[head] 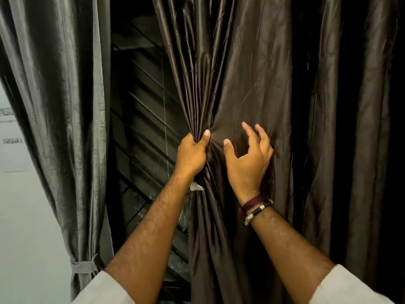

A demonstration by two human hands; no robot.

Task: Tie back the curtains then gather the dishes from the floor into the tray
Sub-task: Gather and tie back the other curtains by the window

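Note:
A dark brown satin curtain (pixel 252 73) hangs across the middle and right of the view. My left hand (pixel 191 153) grips a bunch of its gathered left edge at about waist height. My right hand (pixel 247 159) is spread with relaxed fingers against the fabric just to the right of that bunch. A grey curtain (pixel 61 95) hangs at the left, cinched low down by a grey tie-back band (pixel 84 266). No dishes or tray are in view.
Between the two curtains a dark window with diagonal metal bars (pixel 144 128) shows. A pale wall (pixel 24 216) lies at the far left. A small white scrap (pixel 196 187) sticks out of the brown curtain below my left hand.

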